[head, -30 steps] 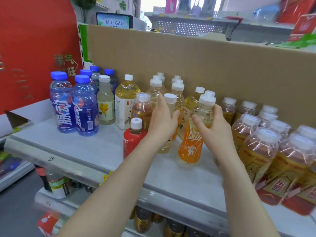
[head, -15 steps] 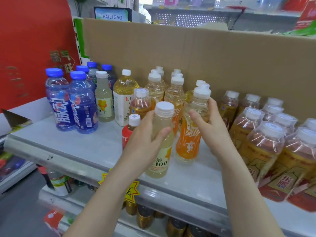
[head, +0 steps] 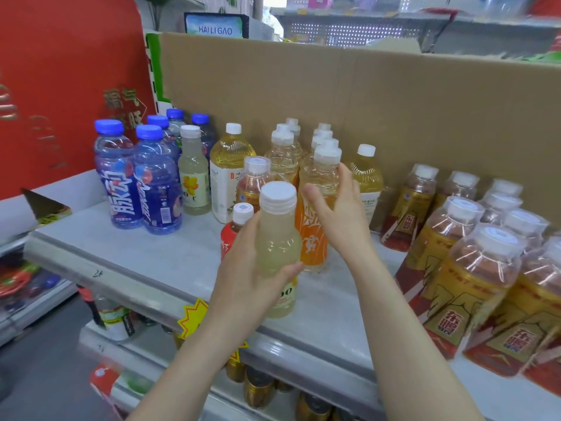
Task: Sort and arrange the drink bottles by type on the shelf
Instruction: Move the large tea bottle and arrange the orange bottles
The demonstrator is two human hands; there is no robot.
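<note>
left hand (head: 243,278) grips a pale cloudy drink bottle (head: 277,238), thumb and fingers curled round its lower body. bottle upright, over the front part of the grey shelf (head: 151,256); cannot tell if its base touches. wide ribbed white cap, clear shoulder, yellowish-white liquid; label mostly hidden by the hand, only "00" legible. right hand (head: 337,208) holds the shoulder of an orange-labelled bottle (head: 312,226) just behind, thumb on the near side, fingers wrapped round the far side. this one stands on the shelf: white sport cap, pale yellow liquid, white figure and characters on the orange label. a matching pale bottle with a yellow flower label (head: 194,180) stands further left, beside blue-capped bottles (head: 120,183) marked "脉动". small red-labelled bottle (head: 233,235) just left of the held one. right side: gold-and-red bottles (head: 476,287) reading "东鹏". cardboard backing (head: 364,95) behind; sign (head: 215,28) above reads "hai li gao".
</note>
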